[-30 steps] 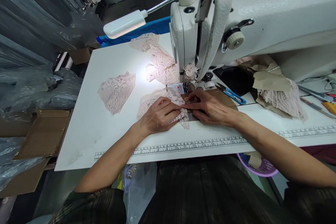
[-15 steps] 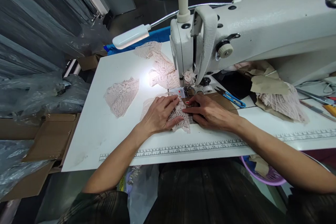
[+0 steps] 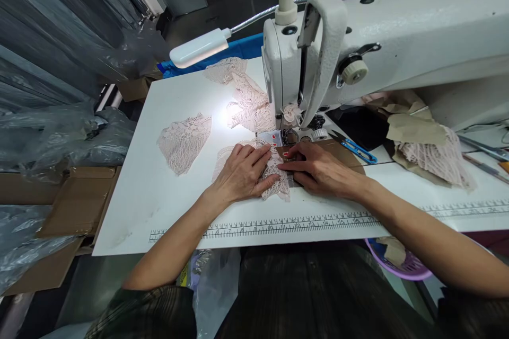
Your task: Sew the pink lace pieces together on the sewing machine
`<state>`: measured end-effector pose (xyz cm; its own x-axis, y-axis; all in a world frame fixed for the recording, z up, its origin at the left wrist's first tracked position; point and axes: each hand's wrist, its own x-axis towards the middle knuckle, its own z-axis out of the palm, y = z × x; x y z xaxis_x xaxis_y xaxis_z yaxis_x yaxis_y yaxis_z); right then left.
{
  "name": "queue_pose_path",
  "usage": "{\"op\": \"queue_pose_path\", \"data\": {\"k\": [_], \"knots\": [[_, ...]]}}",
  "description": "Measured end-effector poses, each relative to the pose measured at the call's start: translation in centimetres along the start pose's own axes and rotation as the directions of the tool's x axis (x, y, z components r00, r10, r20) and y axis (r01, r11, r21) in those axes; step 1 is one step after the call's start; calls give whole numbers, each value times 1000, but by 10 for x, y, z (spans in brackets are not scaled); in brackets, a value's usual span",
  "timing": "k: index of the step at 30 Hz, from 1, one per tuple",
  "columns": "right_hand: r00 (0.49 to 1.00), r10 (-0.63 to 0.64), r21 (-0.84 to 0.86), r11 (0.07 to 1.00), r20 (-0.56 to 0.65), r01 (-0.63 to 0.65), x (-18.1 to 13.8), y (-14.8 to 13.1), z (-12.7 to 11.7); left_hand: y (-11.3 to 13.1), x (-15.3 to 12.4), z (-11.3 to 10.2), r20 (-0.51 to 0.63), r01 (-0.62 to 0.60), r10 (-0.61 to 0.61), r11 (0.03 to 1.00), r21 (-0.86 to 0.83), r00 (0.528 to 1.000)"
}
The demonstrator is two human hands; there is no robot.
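Note:
My left hand [image 3: 243, 172] lies flat on a pale pink lace piece [image 3: 278, 186], its fingers stretched toward the sewing machine [image 3: 278, 69]. Part of the lace shows beyond the fingers and the rest is under the palm. My right hand [image 3: 318, 168] is closed at the lace's right edge, index finger and thumb pinching beside the presser foot [image 3: 291, 136]. How much fabric the right fingers grip is partly hidden. Under the machine arm, blue thread snips [image 3: 358, 151] lie just beyond the right hand.
More lace pieces lie on the white table [image 3: 131, 180], one at left [image 3: 186, 143] and others behind [image 3: 250, 103]. A lamp [image 3: 201, 47] shines over them. Lace and tan scraps [image 3: 421, 135] sit at right. A printed ruler [image 3: 270, 228] runs along the front edge; a purple basket [image 3: 413, 267] is below.
The view has shifted slightly, so the machine appears larger and farther right. Both hands keep nearly the same place on the lace.

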<state>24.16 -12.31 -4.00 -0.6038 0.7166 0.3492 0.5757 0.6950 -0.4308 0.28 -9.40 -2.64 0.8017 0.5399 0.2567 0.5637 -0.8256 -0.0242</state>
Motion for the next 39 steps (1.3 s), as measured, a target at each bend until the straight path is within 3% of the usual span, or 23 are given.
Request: {"op": "queue_pose_path", "data": {"k": [6,18,30,39], "knots": [[1000,-13,-14,1000,-11,13,0,0,0,1,-1,2,-55,33,-38,996,-82,998],[1000,-12,-34,999,-10,12,-2,-1,2,12,0,8,-42,57,-58,998,-31,997],[994,59,28,998,-87,-57,-5,5,7,-20,35,-2,125,-130,139,988,-80,982],[992,99,44,994,-72,-96,-5,3,4,-22,33,13,17,-126,130,981,-147,991]]}}
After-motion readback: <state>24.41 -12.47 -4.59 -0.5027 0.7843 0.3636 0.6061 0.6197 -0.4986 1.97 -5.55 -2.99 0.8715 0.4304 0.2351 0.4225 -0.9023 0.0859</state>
